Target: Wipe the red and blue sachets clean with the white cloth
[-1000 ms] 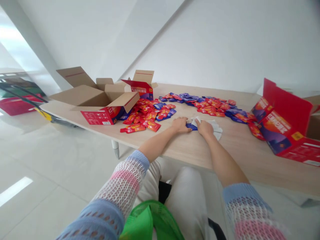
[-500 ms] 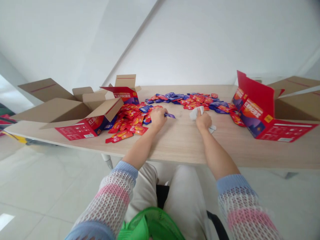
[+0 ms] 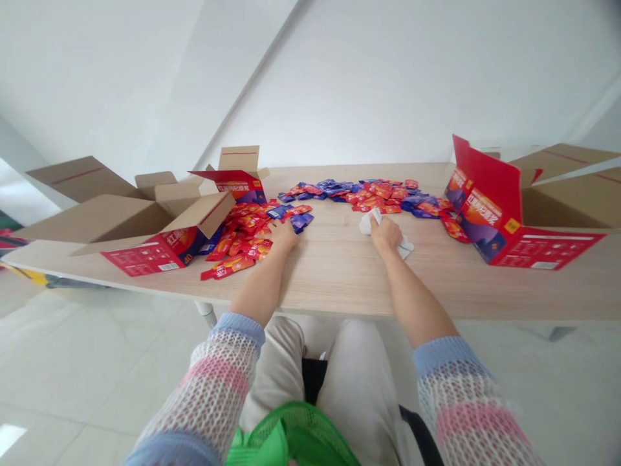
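- Head view: the left hand (image 3: pixel 284 234) is lying at the edge of the heap of red foil sachets (image 3: pixel 242 236), fingertips touching a blue foil sachet (image 3: pixel 301 221); grip impossible to tell.
- The right hand (image 3: pixel 385 232) is fisting a crumpled white cloth (image 3: pixel 405 246), bunching it against the pale wooden table (image 3: pixel 339 278).
- An open red cardboard box (image 3: pixel 155 249) and a second red carton (image 3: pixel 509 226) are flanking the spread; white walls and a glossy tiled floor (image 3: pixel 97 362) are surrounding it.

Table (image 3: pixel 339 272): pale wood grain, matt and smooth.
Sachets (image 3: pixel 242 236): glossy, foil-like plastic.
Boxes (image 3: pixel 490 213): cardboard, left plain brown and matt inside, printed outside with a slight sheen.
White wipe (image 3: pixel 405 246): soft and crumpled; cloth or paper cannot be told.
Sleeves (image 3: pixel 218 375): open-mesh knitted yarn.
Floor (image 3: pixel 72 362): polished tiles, light is mirrored.
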### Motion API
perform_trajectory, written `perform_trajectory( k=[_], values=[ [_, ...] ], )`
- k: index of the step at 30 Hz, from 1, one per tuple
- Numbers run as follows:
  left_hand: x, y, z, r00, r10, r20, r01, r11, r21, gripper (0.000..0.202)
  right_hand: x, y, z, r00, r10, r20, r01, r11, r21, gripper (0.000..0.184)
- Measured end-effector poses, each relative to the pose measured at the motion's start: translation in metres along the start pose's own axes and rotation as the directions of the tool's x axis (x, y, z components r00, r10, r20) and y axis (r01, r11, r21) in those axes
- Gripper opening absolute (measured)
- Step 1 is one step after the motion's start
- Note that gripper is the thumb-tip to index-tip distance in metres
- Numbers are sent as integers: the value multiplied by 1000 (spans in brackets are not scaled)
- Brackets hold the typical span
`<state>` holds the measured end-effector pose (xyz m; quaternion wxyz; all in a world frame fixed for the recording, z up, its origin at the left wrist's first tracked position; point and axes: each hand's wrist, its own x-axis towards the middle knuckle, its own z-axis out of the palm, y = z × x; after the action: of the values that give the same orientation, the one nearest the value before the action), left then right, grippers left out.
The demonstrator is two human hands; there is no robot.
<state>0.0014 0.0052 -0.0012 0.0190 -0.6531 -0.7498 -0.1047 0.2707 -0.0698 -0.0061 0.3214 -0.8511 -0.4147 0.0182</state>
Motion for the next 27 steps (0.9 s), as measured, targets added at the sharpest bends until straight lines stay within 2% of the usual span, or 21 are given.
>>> perform_trajectory(
  k=[2,4,7,9,11,14,20,23,27],
  values=[
    [-2,4,2,998,37,43,-36,999,-8,83,1,0,1,1000,-9,14,9,1000,-11,57],
    [-6,10,3,991,134,17,-134,991,-28,88,1,0,3,1000,-17,26,17,1000,-24,56],
    [-16,20,9,940,337,-51,-339,940,-36,78,4,1,6,999,-24,31,26,998,-50,56],
    [-22,26,13,902,430,-40,-431,902,-15,65,5,2,7,999,-26,32,28,997,-65,56],
    [-26,30,16,881,474,-3,-473,881,16,56,6,3,8,999,-29,38,32,997,-73,56],
    [-29,33,14,885,464,39,-466,883,50,47,7,3,9,998,-34,57,38,996,-78,56],
    [-41,45,7,939,338,59,-342,933,108,36,8,3,10,995,-52,81,60,993,-104,54],
    [-51,55,12,939,345,13,-344,930,128,32,7,4,11,995,-68,76,76,990,-118,54],
    [-60,66,16,931,337,-139,-324,940,110,41,6,5,11,994,-83,72,91,989,-119,57]
  ],
)
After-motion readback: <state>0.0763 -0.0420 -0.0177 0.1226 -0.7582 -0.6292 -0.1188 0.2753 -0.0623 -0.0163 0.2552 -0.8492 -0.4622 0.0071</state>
